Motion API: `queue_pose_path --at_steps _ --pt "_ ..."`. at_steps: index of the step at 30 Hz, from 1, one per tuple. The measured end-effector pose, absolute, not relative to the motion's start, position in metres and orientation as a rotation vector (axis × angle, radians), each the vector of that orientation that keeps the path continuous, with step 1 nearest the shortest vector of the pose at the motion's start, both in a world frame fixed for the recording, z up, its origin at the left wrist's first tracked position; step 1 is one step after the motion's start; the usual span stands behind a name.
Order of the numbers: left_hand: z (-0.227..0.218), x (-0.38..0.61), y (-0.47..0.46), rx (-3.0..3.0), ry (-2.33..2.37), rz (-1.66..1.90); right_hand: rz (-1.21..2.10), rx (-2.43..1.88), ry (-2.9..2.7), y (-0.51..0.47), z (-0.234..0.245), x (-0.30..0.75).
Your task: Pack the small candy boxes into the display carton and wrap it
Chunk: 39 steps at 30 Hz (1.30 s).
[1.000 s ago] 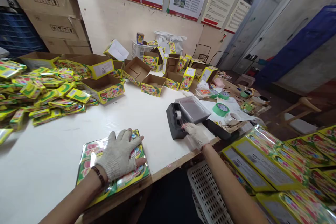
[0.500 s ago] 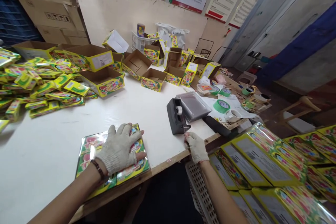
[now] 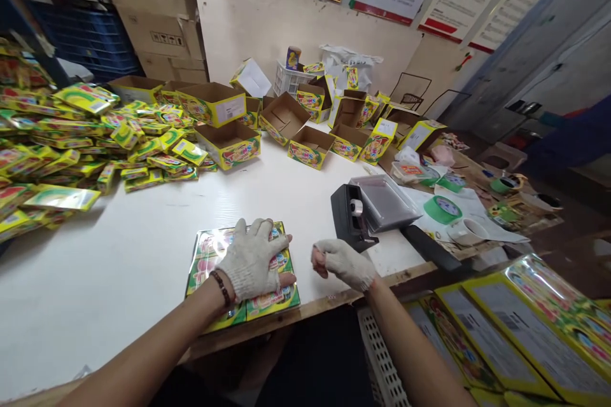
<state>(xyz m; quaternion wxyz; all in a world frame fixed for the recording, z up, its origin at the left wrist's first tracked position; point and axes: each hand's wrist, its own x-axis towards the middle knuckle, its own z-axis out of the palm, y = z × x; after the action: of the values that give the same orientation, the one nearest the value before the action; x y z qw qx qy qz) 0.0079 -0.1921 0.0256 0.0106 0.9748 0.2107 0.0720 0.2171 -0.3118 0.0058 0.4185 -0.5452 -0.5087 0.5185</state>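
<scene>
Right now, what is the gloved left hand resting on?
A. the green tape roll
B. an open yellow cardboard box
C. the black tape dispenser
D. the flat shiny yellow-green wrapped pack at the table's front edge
D: the left hand lies spread, palm down, on the flat shiny yellow-green wrapped pack, apart from the black tape dispenser.

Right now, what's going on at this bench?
A person in knit gloves works at a white table. The left hand presses flat on a shrink-wrapped bundle of yellow-green packs near the table's front edge. The right hand, fingers pinched, sits between that bundle and a black tape dispenser.
</scene>
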Motion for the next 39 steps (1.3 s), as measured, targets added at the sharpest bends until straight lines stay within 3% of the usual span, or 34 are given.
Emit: queue_pose_path --at_steps 8,21,28,32,34,39 --pt "0.019 0.009 -0.19 3.023 0.655 0.332 1.589 -1.392 -1.434 -0.259 -0.007 0.212" --pt "0.018 0.0 -0.193 3.052 0.53 0.324 1.617 -1.577 -0.925 -0.289 -0.052 0.173" --pt "0.013 -0.098 -0.203 3.141 -0.016 0.368 1.2 -1.801 -0.897 -0.317 -0.034 0.187" --pt "-0.014 -0.126 -0.193 3.209 -0.127 0.683 0.281 -2.033 -0.843 -0.343 -0.003 0.247" --pt "-0.024 -0.115 -0.19 3.213 -0.097 0.812 0.024 -2.102 -0.773 -0.35 0.004 0.277" --pt "-0.029 -0.052 -0.193 3.134 0.249 0.955 0.166 -2.115 -0.779 -0.346 -0.004 0.309"
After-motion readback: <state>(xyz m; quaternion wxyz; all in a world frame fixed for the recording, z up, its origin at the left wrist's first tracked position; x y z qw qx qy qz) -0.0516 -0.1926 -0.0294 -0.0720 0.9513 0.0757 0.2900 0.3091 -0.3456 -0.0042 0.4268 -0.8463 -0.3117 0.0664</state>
